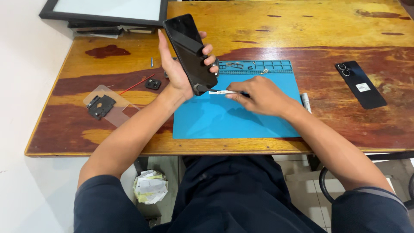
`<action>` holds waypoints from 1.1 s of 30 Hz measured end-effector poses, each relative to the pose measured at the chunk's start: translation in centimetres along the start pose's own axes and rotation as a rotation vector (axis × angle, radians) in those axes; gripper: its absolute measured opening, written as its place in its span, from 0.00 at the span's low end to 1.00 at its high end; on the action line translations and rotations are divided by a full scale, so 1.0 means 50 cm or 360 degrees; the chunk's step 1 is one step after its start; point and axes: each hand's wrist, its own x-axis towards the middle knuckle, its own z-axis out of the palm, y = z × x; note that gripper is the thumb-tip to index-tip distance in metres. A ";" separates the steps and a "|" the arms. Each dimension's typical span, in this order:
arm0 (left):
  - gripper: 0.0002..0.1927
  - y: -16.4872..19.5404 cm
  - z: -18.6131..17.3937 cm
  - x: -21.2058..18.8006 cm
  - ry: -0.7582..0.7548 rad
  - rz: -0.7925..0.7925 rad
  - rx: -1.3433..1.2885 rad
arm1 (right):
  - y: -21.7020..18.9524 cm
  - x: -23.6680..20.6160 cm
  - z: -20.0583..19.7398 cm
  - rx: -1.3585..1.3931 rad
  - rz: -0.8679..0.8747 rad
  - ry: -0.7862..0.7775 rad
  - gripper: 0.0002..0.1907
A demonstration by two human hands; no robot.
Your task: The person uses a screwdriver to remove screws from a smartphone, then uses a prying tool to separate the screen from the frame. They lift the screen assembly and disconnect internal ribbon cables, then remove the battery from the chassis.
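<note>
Head view only: left hand is clamped around a dark phone, thumb on the near edge, fingers wrapped over the far edge, holding it up off the bench above the top-left corner of the blue work mat. The raised hold likely puts the lower end at a workable angle for the tool; that's my read, not something the frame proves. The phone's long axis runs from upper left to lower right, top end tilted away toward the framed panel, lower end pointing down at the mat, glossy dark face turned to the camera. Right hand rests on the mat, fingers pinched on a slim silvery tool, looks like tweezers, lying nearly level with the tip aimed left at the phone's lower end; touching or just short of it, can't tell. The heel of the hand on the mat probably steadies the tip. Small screws and parts sit in the mat's tray cells along its far edge, within easy reach. Left of the mat on the wooden table: a black inner frame piece on a clear sheet, a small black camera module, a thin red stick. Well to the right lies a second dark phone back, camera end away. A grey pen-like cylinder lies just past the mat's right edge.
</note>
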 end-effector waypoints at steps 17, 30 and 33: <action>0.31 -0.051 -0.035 -0.009 0.0391 0.0111 0.1480 | 0.120 0.003 -0.043 -0.0560 0.0892 -0.0102 0.19; 0.22 -0.072 -0.035 -0.030 -0.0103 0.0307 0.1846 | 0.107 -0.007 -0.051 -0.0515 0.0910 -0.0232 0.22; 0.22 -0.081 -0.021 -0.023 -0.0082 0.0003 0.1604 | 0.115 -0.019 -0.066 -0.0497 0.0981 -0.0264 0.25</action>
